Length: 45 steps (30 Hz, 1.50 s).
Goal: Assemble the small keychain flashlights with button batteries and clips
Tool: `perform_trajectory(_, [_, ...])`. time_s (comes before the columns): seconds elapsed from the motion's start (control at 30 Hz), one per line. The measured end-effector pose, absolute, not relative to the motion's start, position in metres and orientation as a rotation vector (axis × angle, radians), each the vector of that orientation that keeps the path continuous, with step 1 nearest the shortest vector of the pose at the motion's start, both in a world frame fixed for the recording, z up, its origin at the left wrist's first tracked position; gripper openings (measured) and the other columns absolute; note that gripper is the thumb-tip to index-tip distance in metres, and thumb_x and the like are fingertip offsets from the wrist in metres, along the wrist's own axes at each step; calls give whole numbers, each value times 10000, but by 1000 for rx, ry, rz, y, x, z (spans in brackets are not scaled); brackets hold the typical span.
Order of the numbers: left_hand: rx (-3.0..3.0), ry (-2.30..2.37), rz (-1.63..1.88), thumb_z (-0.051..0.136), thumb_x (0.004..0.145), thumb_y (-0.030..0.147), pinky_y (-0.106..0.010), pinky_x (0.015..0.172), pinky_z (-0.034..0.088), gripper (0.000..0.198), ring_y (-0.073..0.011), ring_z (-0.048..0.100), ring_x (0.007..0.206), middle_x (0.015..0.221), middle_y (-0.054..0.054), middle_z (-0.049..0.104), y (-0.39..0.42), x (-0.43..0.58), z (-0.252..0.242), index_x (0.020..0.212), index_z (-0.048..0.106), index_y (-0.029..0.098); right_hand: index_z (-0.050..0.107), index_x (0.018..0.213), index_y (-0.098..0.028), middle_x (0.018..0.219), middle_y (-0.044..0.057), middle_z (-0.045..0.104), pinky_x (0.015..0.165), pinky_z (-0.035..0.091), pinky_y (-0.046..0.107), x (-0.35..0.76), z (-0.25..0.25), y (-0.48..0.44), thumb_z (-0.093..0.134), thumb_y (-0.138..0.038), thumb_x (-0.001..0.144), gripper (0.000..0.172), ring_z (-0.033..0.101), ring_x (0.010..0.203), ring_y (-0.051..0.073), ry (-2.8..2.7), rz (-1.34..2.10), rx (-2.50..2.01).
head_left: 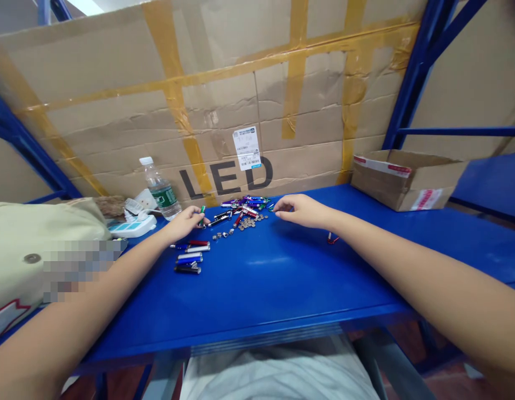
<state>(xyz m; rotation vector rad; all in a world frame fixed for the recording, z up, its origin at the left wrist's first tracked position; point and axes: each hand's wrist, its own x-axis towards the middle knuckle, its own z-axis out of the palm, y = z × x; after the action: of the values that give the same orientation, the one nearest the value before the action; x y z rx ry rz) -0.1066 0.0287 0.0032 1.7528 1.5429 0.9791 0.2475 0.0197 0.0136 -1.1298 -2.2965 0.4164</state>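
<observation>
Blue steel shelf (257,289) before us, taped cardboard carton (240,94) behind. Penlights (244,206) heaped at twelve o'clock, button cells (248,223) at their near edge. Our left hand (183,224) pinches a green penlight (203,213); our right hand (301,211), open, hovers just beside the heap, well apart from the left.

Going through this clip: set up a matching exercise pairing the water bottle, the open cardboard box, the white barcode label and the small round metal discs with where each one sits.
Things:
1. Plastic water bottle
2. Open cardboard box
3. White barcode label
4. Small round metal discs

Places:
A. Right end of the blue table, past the right hand
B. On the taped cardboard sheet, above the printed LED letters
C. On the table, between the hands
D. Behind the left hand, which pinches a small green cylinder

Pairs: 1-D, 2-A, 3-B, 4-C
</observation>
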Motion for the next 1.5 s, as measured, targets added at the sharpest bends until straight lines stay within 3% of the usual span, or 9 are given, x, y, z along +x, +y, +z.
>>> perform_trajectory(0.17, [1660, 1438, 981, 604, 800, 363, -352, 834, 499, 247, -178, 661, 866, 939, -67, 719, 1, -79, 2, 936, 505, 182, 674, 952, -175, 935, 51, 713, 762, 487, 285, 247, 13, 20, 568, -259, 833, 181, 647, 827, 164, -2297, 431, -1123])
perform_trajectory(0.5, [1939, 1446, 887, 563, 825, 344, -313, 710, 469, 182, -202, 643, 832, 914, -58, 719, 0, -37, 8, 949, 515, 219, 663, 946, -171, 922, 55, 706, 735, 491, 291, 248, 15, 17, 581, -263, 829, 170, 635, 803, 160, -2262, 530, -1121])
perform_trajectory(0.9, [2332, 1163, 862, 550, 840, 350, -317, 769, 481, 238, -205, 644, 861, 998, -53, 687, -12, 13, 3, 1014, 599, 197, 635, 767, -156, 608, -10, 620, 458, 418, 213, 225, 9, 6, 715, -293, 709, 169, 524, 503, 80, -1814, 932, -931])
perform_trajectory(1.2, [2442, 1237, 846, 555, 841, 319, -309, 790, 477, 211, -189, 621, 807, 907, -23, 704, -14, -1, 3, 979, 665, 203, 710, 841, -162, 716, 8, 707, 605, 553, 233, 211, -12, 8, 745, -266, 700, 178, 633, 597, 95, -1748, 1191, -906])
perform_trajectory(1.5, [2472, 1220, 846, 542, 857, 310, -303, 783, 476, 226, -187, 629, 809, 946, -29, 711, -15, -3, 1, 1011, 668, 201, 706, 770, -141, 698, 25, 709, 637, 572, 258, 208, -8, 3, 765, -296, 681, 188, 652, 593, 105, -1686, 1279, -951])
